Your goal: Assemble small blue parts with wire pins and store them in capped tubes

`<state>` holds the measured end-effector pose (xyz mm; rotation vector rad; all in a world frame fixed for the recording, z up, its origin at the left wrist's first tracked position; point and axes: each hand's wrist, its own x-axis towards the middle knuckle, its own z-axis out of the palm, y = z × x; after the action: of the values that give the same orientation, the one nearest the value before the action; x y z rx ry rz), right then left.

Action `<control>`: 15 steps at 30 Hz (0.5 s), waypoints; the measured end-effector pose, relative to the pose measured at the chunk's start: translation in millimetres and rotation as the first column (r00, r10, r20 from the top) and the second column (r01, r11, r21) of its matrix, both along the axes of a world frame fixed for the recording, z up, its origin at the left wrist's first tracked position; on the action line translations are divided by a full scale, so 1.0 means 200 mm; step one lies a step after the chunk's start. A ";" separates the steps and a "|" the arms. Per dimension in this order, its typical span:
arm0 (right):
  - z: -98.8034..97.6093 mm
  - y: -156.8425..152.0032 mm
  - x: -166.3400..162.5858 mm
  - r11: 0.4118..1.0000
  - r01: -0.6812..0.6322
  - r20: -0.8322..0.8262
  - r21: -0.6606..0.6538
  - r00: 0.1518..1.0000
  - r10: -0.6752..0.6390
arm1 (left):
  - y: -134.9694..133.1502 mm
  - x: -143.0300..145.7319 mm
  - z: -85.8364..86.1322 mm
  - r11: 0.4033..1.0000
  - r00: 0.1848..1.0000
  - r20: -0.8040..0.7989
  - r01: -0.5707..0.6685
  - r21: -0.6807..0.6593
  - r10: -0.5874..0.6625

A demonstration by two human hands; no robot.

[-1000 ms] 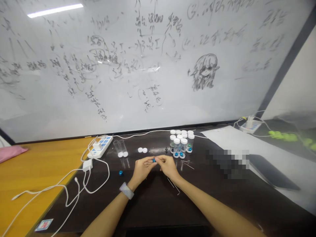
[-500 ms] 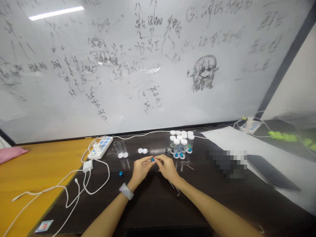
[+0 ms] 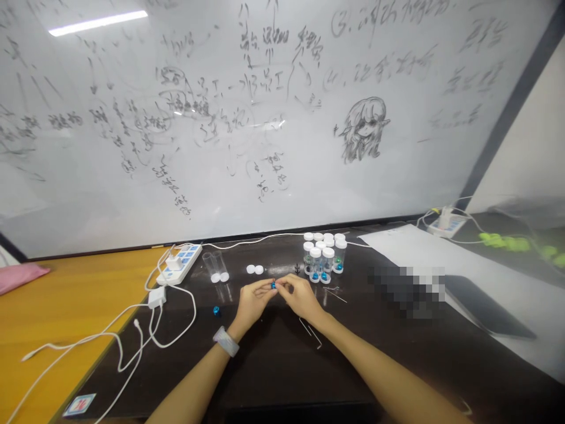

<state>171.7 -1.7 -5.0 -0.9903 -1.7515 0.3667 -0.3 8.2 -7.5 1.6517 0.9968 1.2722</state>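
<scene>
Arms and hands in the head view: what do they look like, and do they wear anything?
They are a person's. The left grip and right grip are ungloved. No sleeves show on the left forearm or right forearm. The left one wears a broad, pale grey wristband; any markings are too small to read.

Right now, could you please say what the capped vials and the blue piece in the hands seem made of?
Capped vials: glossy clear plastic or glass, being transparent; opaque white caps: probably smooth plastic. Blue piece: perhaps anodised metal, from its shiny colour.
</scene>
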 end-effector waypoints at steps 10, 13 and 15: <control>-0.01 0.00 0.01 0.999 0.019 0.127 0.028 0.992 -0.023 | -0.02 0.00 0.00 0.997 0.997 -0.069 -0.014 0.071 0.019; 0.00 -0.01 0.01 0.999 0.038 0.131 0.035 0.990 -0.043 | -0.02 0.00 0.00 0.996 0.997 -0.074 -0.026 0.080 0.032; 0.00 -0.02 0.00 0.999 0.032 0.120 0.025 0.992 -0.034 | -0.01 0.00 0.00 0.996 0.996 -0.080 -0.029 0.089 0.036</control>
<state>172.2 -5.0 -4.4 -1.0425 -1.8417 0.2699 -0.3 5.2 -7.7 1.7734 1.0329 1.2952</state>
